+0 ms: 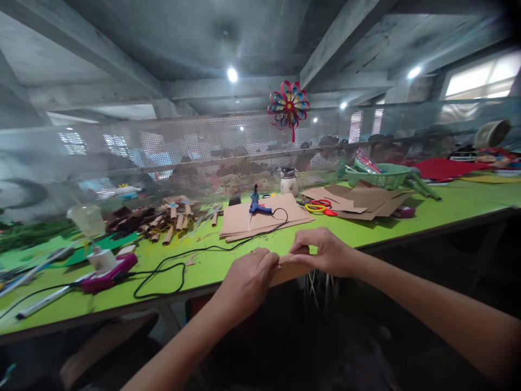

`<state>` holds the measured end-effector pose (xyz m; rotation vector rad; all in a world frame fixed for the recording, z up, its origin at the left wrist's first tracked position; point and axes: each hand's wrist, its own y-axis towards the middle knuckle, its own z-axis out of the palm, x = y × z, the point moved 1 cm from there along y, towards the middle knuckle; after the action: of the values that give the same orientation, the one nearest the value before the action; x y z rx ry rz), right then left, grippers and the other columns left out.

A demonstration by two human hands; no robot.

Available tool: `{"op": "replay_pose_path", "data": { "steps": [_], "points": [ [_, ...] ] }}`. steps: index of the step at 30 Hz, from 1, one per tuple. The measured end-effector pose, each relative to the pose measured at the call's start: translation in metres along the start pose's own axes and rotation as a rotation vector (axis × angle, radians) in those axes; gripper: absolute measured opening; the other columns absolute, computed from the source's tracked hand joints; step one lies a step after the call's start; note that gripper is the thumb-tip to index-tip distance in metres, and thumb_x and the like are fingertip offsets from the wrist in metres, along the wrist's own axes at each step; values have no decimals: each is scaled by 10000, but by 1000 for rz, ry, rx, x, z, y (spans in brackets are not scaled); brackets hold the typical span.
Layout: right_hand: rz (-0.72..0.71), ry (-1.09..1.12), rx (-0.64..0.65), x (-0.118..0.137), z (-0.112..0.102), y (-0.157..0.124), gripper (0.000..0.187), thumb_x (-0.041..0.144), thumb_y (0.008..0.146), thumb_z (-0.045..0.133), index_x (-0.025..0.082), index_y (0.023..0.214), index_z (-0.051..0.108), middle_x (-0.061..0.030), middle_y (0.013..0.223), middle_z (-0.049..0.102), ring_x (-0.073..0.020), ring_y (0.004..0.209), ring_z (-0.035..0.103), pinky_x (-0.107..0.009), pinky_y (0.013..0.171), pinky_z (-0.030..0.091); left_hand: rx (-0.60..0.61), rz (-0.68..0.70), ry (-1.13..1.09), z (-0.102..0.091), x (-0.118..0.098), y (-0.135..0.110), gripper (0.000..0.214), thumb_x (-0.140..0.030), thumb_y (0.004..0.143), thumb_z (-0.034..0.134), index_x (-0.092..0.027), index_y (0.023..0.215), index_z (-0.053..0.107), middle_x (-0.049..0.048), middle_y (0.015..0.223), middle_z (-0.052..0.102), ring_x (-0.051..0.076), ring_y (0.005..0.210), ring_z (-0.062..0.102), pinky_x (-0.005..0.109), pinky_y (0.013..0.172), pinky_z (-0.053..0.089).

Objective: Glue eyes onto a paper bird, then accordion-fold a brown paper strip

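Note:
A piece of brown cardboard point(291, 269) is held between my two hands at the near edge of the green table point(211, 266). My left hand point(254, 277) is closed on its left end, fingers pressed together. At the upper right edge of the piece, my right hand point(325, 251) pinches it between thumb and fingers. The top edge of the cardboard looks bent or rolled over. Beyond my hands a blue glue gun point(259, 208) stands on a stack of flat cardboard sheets point(234, 225), its black cord trailing left.
Scissors with red and yellow handles point(319, 207) lie beside loose brown sheets point(376, 200). Behind them sits a green basket point(380, 177). To the left are small cardboard rolls point(179, 220), a magenta power strip point(108, 275) and a plastic cup point(86, 220). A perforated screen point(195, 141) runs behind.

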<state>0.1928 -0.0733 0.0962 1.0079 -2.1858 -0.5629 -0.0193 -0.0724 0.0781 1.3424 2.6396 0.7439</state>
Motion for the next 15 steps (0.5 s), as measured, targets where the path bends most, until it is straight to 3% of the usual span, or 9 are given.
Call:
{"op": "replay_pose_path", "data": {
  "steps": [4, 11, 15],
  "points": [
    [-73, -74, 34, 1, 0, -5, 130, 249, 821, 604, 143, 766, 657, -9, 617, 588, -96, 546, 479, -209, 512, 339, 3, -20, -38, -2, 0, -3, 258, -309, 952, 326, -192, 824, 517, 35, 735, 577, 155, 644, 492, 276, 567, 285],
    [-60, -81, 88, 9, 1, -15, 146, 277, 838, 585, 155, 772, 629, -4, 611, 581, -97, 534, 463, -212, 502, 320, -49, -79, -115, 1, 9, -15, 369, -456, 894, 448, -190, 647, 508, 0, 563, 526, 122, 523, 452, 258, 515, 251],
    [-36, -80, 142, 23, -4, -20, 135, 276, 851, 567, 160, 824, 631, -12, 631, 605, -100, 541, 487, -209, 511, 338, -88, -68, -158, -6, 6, -23, 358, -414, 898, 457, -183, 626, 489, -11, 550, 499, 109, 513, 432, 255, 510, 251]
  ]
}}
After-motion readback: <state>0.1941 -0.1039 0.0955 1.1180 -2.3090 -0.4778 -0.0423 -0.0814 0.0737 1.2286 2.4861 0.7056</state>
